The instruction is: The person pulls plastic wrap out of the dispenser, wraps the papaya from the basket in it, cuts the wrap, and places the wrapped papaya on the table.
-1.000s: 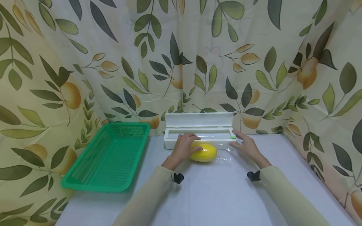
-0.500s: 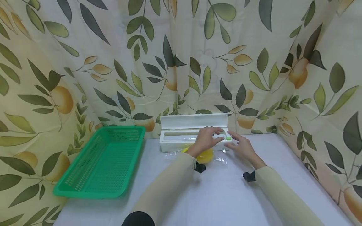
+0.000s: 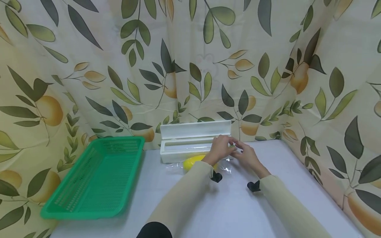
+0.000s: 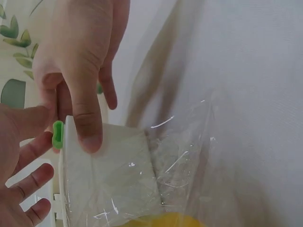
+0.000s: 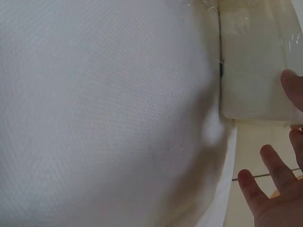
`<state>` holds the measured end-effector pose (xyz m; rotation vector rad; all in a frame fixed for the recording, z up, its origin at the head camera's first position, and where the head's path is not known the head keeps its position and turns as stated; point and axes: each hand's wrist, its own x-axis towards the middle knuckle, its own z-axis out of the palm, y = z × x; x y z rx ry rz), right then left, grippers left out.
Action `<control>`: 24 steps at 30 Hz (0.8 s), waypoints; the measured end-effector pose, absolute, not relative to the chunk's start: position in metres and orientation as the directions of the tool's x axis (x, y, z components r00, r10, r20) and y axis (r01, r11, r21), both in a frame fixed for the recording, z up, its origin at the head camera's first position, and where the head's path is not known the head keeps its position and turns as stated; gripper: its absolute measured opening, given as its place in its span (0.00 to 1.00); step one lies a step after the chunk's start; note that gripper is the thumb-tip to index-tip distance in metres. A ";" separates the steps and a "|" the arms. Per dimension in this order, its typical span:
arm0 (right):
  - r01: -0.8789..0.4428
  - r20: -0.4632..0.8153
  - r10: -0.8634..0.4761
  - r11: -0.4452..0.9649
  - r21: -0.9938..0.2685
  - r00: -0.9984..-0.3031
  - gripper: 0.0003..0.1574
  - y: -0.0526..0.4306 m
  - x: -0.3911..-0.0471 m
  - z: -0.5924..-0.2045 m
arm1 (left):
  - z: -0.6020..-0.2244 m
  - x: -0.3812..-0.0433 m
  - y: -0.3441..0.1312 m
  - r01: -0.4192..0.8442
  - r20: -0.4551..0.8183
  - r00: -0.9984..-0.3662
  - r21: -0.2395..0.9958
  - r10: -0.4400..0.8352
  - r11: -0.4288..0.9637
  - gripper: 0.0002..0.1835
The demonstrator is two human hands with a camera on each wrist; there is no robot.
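Observation:
A white cling film dispenser [image 3: 178, 155] stands at the back of the table with its lid [image 3: 194, 129] raised. My left hand [image 3: 220, 149] is at its right end, thumb and index finger around the green slide cutter [image 4: 57, 135]. Facing it, my right hand [image 3: 247, 158] holds that end of the box, thumb pressed on the front wall and other fingers spread beyond the end. Clear cling film [image 4: 180, 165] hangs from the box front onto the table. On the film sits a smooth yellow oval fruit [image 3: 191, 162], partly hidden by my left wrist.
A green plastic basket [image 3: 89, 216] stands on the left of the white-covered table [image 3: 226, 215]. A curtain printed with leaves and fruit [image 3: 196, 49] hangs right behind the box and along both sides.
My left hand has left the yellow fruit and moved right along the box to the green cutter, now meeting my right hand. The head view has turned somewhat right.

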<state>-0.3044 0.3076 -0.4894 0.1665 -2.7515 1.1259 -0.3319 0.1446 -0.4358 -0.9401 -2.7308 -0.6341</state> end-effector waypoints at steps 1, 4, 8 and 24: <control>-0.162 0.190 -0.040 0.708 -0.687 -0.981 0.46 0.306 -0.304 -0.490 | -0.436 -0.332 0.145 0.617 0.299 -0.786 0.327 0.541 0.716 0.15; -0.156 0.185 -0.037 0.707 -0.690 -0.982 0.46 0.305 -0.304 -0.489 | -0.437 -0.334 0.146 0.603 0.280 -0.796 0.299 0.536 0.739 0.15; -0.152 0.183 -0.030 0.701 -0.697 -0.983 0.45 0.306 -0.304 -0.489 | -0.438 -0.337 0.148 0.595 0.249 -0.803 0.262 0.542 0.760 0.14; -0.108 0.143 -0.011 0.709 -0.696 -0.990 0.45 0.306 -0.304 -0.489 | -0.436 -0.343 0.143 0.607 0.192 -0.794 0.235 0.576 0.759 0.11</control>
